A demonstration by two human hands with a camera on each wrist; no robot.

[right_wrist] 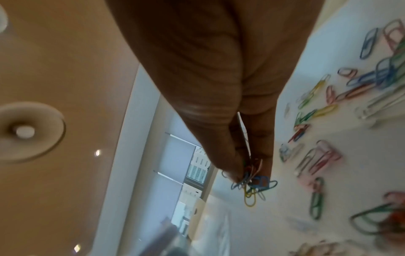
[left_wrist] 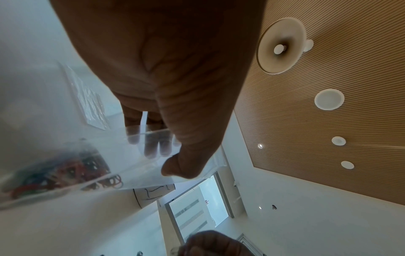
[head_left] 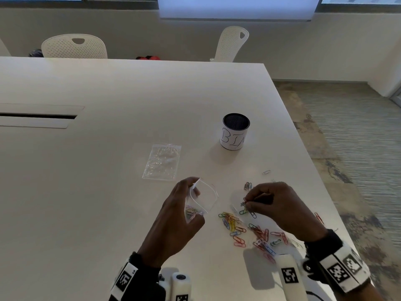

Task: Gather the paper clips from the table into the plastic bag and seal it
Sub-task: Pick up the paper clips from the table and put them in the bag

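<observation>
My left hand (head_left: 184, 205) holds a small clear plastic bag (head_left: 202, 199) above the white table (head_left: 108, 170), its mouth open toward the right. Several coloured paper clips (head_left: 191, 212) lie in its bottom. In the left wrist view the thumb (left_wrist: 184, 166) and fingers pinch the bag (left_wrist: 136, 155) near its rim. My right hand (head_left: 249, 205) pinches a small bunch of clips (right_wrist: 252, 183) between thumb and fingertips, just above the table. Many loose coloured clips (head_left: 249, 231) lie scattered below and around that hand.
A second flat clear bag (head_left: 161, 161) lies on the table beyond my left hand. A black mesh cup with a white label (head_left: 235, 131) stands further back right. One pale clip (head_left: 266, 172) lies apart. The table edge runs down the right, with chairs (head_left: 73, 46) behind.
</observation>
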